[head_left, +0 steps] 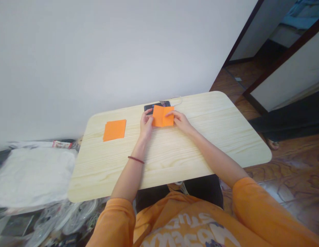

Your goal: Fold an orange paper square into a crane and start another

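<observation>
Between my two hands is a sheet of orange paper (158, 116) with a crease running down its middle, its halves slightly angled. My left hand (146, 124) pinches the sheet's left edge between thumb and fingers. On the other side my right hand (180, 120) grips the right edge, with a finger lying across the front of the paper. Just behind the sheet a dark phone (148, 107) lies near the table's back edge, partly covered by the paper and my left fingers. A small stack of orange paper (114, 130) rests to the left, apart from my hands.
The pale wood-grain table (200, 147) has rounded corners and stands against a white wall (110, 51). A white cable (180, 99) loops behind the phone. White cloth (36, 175) and plastic-wrapped items lie left of the table. At the right are a doorway and another person's dark-clothed leg (290, 118).
</observation>
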`<state>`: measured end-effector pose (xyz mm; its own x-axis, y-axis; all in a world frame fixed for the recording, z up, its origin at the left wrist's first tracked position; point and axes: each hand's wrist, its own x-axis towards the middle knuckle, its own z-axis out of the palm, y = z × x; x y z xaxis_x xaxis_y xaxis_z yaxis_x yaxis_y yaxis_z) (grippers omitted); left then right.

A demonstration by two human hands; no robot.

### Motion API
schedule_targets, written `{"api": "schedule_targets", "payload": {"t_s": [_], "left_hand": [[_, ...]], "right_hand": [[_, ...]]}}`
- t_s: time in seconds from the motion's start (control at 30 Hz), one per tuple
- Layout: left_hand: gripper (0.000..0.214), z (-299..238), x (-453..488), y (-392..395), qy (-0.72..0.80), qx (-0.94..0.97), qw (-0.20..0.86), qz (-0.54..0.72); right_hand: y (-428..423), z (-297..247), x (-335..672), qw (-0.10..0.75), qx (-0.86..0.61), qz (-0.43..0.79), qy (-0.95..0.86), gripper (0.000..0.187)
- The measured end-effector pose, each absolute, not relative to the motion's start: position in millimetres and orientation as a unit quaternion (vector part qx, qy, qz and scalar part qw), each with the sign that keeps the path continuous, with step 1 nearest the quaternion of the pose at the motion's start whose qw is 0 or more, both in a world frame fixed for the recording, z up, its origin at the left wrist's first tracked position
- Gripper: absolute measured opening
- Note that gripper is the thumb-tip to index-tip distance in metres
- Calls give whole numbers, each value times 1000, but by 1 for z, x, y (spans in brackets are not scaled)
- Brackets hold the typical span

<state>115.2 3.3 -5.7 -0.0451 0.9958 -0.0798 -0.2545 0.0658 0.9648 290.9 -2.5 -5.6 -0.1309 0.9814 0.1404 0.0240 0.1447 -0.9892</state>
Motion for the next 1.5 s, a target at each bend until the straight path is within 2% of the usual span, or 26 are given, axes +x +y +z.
{"api": "schedule_targets", "payload": {"t_s": [0.3, 0.5, 0.63, 0.8, 0.97, 1.1, 1.27, 1.37, 1.5], "left_hand": [[43, -2, 116, 2, 463, 383, 583, 547], [29, 2, 115, -2, 417, 421, 642, 486], [33, 3, 116, -3, 376, 407, 681, 479], [39, 7, 123, -9, 400, 497, 596, 488], [41, 5, 129, -13, 465, 495, 533, 505], [39, -2, 130, -10, 480, 476, 517, 524], [43, -5, 130, -9, 458, 446, 518, 568], [56, -3, 131, -11, 447, 423, 522, 590], [91, -1, 133, -14, 438, 415, 521, 603]], "right_hand": [[1, -9, 289, 526, -437, 538, -494, 23], [-4, 2, 288, 538, -448, 534, -475, 18], [-3, 2, 288, 551, -465, 522, -455, 24], [-2, 0, 289, 559, -472, 523, -438, 33], [-6, 4, 285, 551, -476, 528, -438, 42], [-9, 8, 282, 560, -470, 542, -414, 57], [-10, 8, 283, 559, -459, 571, -389, 63], [-10, 7, 283, 552, -466, 578, -380, 59], [-11, 7, 281, 558, -476, 571, -368, 55]]}}
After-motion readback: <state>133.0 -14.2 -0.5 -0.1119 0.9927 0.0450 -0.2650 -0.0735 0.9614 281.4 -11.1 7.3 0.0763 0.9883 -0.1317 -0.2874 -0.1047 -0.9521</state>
